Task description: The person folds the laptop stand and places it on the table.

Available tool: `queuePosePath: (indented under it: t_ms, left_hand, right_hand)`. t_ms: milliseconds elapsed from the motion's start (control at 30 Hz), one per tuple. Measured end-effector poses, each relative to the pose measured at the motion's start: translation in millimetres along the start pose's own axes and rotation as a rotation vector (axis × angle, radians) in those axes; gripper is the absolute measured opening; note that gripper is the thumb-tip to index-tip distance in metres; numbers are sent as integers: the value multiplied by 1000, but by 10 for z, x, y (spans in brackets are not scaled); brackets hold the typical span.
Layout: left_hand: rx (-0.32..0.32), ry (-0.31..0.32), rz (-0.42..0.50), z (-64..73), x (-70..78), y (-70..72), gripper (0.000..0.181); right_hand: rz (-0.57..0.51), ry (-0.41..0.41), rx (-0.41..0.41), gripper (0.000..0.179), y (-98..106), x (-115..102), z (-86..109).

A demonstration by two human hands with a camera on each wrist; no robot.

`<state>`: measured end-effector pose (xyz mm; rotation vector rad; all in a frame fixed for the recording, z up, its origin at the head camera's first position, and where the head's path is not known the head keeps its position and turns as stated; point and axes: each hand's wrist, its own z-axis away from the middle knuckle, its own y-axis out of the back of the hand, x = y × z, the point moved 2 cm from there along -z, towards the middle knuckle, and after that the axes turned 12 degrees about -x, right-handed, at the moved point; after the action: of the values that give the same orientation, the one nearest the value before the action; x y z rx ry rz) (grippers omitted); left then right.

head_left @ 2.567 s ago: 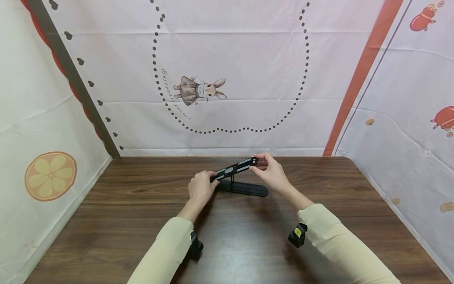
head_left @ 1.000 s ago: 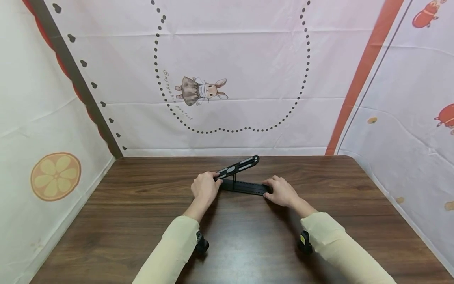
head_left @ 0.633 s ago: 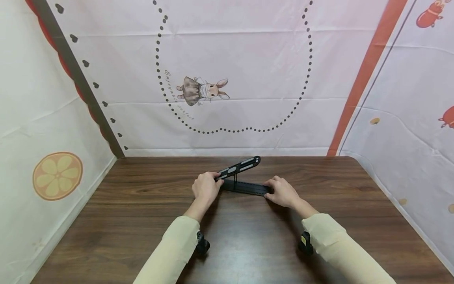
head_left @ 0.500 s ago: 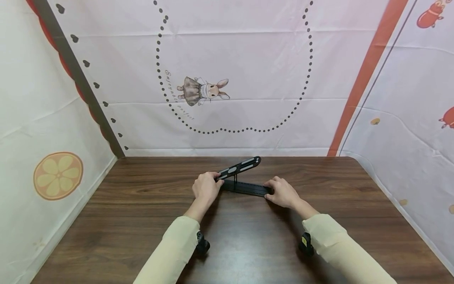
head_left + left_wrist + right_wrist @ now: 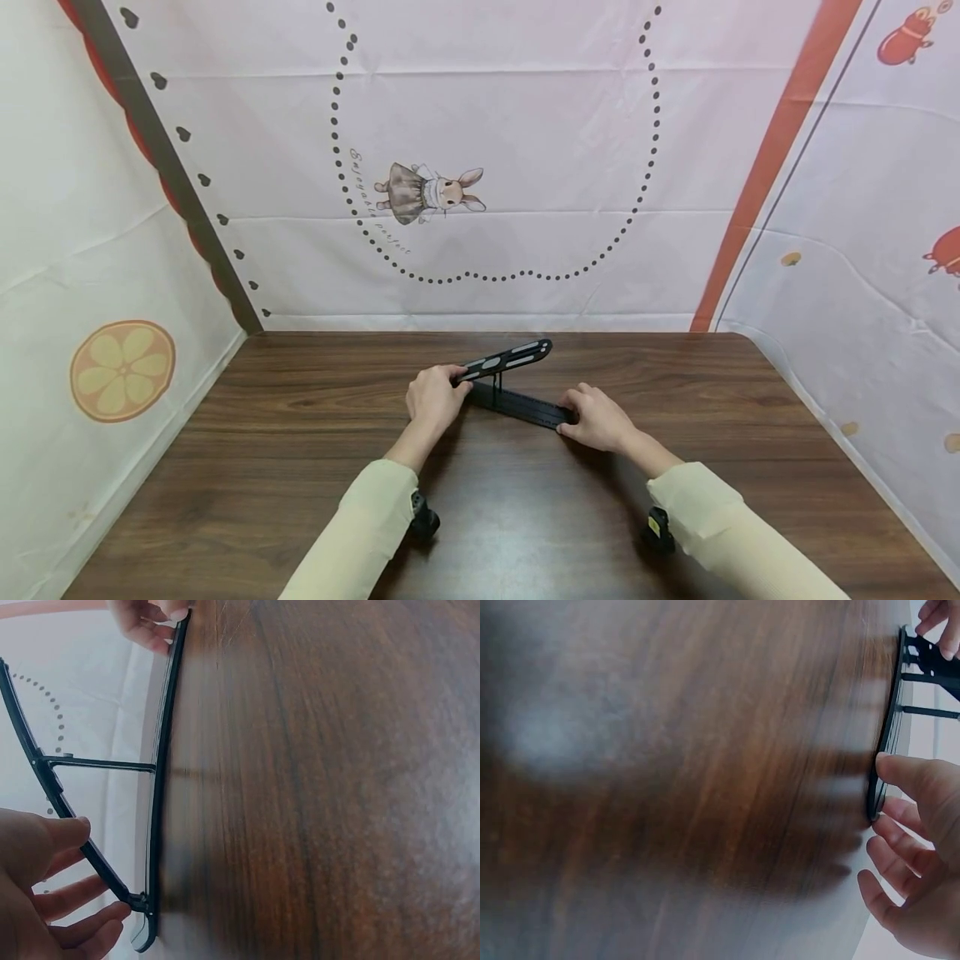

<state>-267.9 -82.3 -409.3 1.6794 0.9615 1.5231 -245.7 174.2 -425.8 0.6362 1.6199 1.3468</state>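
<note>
Steadying seemed the reason: left hand fingers gripped the folding stand near its hinge; right hand fingers pinched the base bar at its free end. Strut propped the stand open on the tabletop.

**Black stand sits on a dark wood-grain table**

A brown table, its grain running mostly side to side as seen from the head camera, spreads wide beneath the work, its far right corner rounded off. The stand's long, flat base meets the surface beyond the middle, nearer the far edge, and lies at a slant: its left end is farther back, its right end closer in. A pale sheen lights the near centre of the tabletop, while soft shadows fall on both sides of it. Seen from the left wrist, the base runs as a narrow black strip along the wood.
</note>
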Motion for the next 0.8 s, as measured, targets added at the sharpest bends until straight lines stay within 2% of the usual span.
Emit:
queuePosePath:
  t_ms: [400,800]
  left_hand:
    - [-24,-24,-1,12,-4,-1,25]
    - [-56,-80,4,-7,-22,-55,26]
  right_hand:
    - [23,108,-44,30,18,-27,108]
    - [82,146,-11,29,8,-54,161]
